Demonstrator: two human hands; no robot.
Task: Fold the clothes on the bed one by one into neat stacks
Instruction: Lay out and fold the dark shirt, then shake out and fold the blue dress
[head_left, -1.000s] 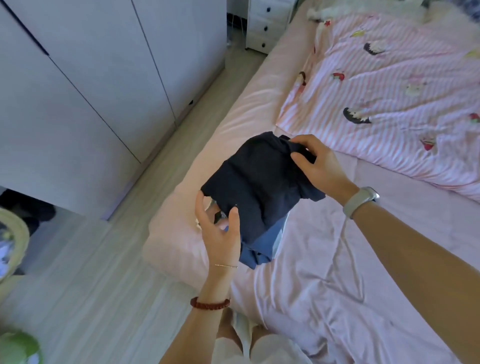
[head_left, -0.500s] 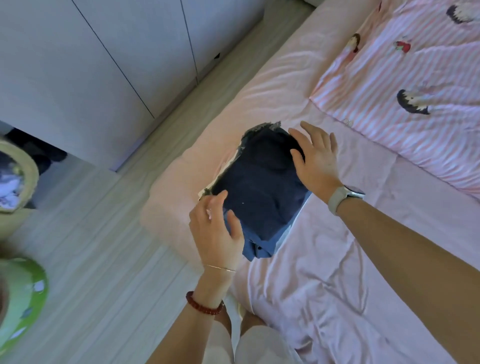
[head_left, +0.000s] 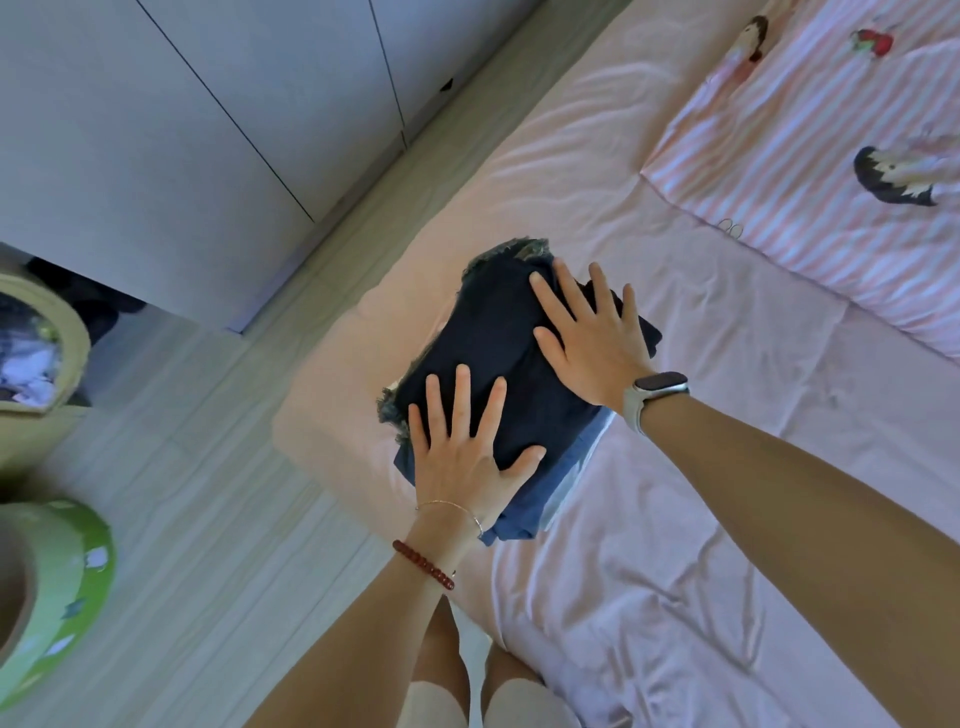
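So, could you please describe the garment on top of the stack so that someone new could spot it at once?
Start at the pink bed and go to its corner nearest the grey wardrobe, where a small stack of folded clothes sits. The top piece is the dark navy garment, with the left hand and right hand flat on it. The layers beneath are frayed denim and lighter blue cloth.

Both arms reach forward and down near the bed's (head_left: 727, 322) left edge. The left hand (head_left: 462, 452) lies palm down, fingers straight and spread, thumb out to the right, two bracelets at its wrist. The right hand (head_left: 592, 332) lies flat likewise, fingers splayed and angled up-left, a watch on the wrist.
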